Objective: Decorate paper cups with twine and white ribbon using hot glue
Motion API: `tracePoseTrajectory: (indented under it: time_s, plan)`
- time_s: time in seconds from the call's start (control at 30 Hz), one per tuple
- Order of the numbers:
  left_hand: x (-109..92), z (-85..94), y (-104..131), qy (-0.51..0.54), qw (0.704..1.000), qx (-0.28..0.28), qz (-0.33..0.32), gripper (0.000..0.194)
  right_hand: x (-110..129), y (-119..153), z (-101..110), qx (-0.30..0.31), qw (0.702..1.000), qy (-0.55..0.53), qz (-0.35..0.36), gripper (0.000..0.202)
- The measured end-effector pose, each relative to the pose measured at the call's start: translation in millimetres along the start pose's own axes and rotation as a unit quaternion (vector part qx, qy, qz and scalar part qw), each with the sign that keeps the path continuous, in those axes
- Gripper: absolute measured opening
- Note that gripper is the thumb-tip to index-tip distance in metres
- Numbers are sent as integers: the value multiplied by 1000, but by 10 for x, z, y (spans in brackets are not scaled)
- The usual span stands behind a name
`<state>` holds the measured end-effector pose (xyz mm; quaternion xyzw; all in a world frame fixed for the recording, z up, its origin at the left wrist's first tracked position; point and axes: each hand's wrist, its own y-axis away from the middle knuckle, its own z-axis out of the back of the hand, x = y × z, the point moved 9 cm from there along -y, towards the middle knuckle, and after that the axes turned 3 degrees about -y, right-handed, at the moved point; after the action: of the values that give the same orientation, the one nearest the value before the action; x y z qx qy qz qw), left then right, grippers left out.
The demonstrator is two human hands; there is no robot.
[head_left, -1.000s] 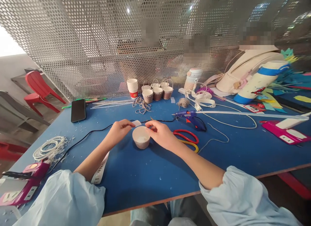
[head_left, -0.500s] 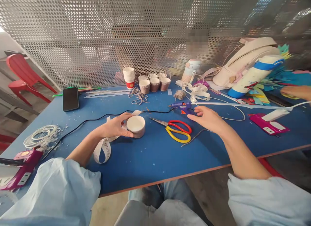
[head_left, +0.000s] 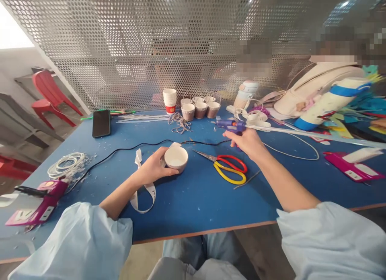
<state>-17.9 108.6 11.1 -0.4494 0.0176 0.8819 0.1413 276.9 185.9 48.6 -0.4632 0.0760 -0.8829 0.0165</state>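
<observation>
My left hand is closed around the side of a short paper cup, white inside with a brownish wrapped outside. A white ribbon with printed letters lies under and beside that wrist. My right hand grips the handle of a purple hot glue gun, whose nozzle points left. A long clear glue stick sticks out behind the gun to the right. Between my hands lie scissors with one red and one yellow handle, blades toward the cup. A short piece of twine lies by them.
Several small twine-wrapped cups with handles and a stack of paper cups stand at the back. Black cable crosses the blue table. A phone lies left; bottles and a bag are right.
My right hand has reached the glue gun, closed on its handle and raised it slightly. My left hand stays on the cup. The view has shifted a little.
</observation>
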Motion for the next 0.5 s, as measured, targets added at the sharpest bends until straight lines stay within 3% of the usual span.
tracePoseTrajectory:
  time_s: [0.1,0.2,0.27,0.37,0.5]
  plan:
    - [8,53,51,-15,998,-52,15,61,593,246,-203,43,992,-57,101,31]
    - [27,51,82,-21,996,-79,27,59,855,513,-486,101,983,-104,116,26]
    - [44,29,89,-17,995,-86,37,58,888,650,-609,113,978,-119,127,22]
    - [55,-21,89,-2,995,-90,51,55,751,767,-754,147,978,-104,106,18]
    - [-12,-80,93,13,994,-99,41,52,624,827,-804,176,974,-88,111,10]
